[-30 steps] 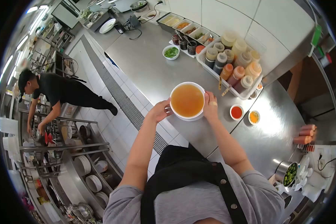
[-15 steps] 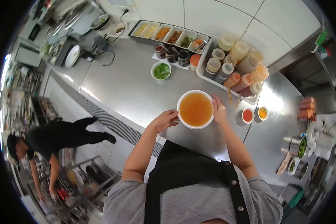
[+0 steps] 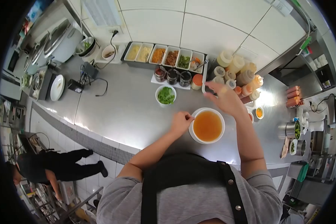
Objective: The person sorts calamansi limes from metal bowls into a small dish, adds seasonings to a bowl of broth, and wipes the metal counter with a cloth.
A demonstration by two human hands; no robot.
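Note:
A white bowl (image 3: 207, 126) of clear orange-brown broth stands near the front of the steel counter. My left hand (image 3: 182, 122) has its fingers closed at the bowl's left rim. Beyond the bowl, my right hand (image 3: 227, 98) is raised with thumb and fingers apart and nothing between them. Its fingertips are close to the front edge of a white tray and a jar of orange-red contents (image 3: 196, 81); whether they touch is unclear. The hand and forearm hide part of the tray and a small cup of red sauce (image 3: 251, 117). A smaller bowl of green leaves (image 3: 165, 95) sits further back.
Squeeze bottles (image 3: 245, 77) crowd the tray. Against the wall is a rack of topping containers (image 3: 158, 55), with dark jars (image 3: 172, 76) before it. A small yellow-orange cup (image 3: 259, 112) is at right. A white plate (image 3: 57, 87) and cables lie left. A co-worker (image 3: 52, 164) stands behind at left.
My right hand has let go of the bowl and moved up toward the bottle tray, opening its fingers. My left hand stays at the rim. The camera view has shifted.

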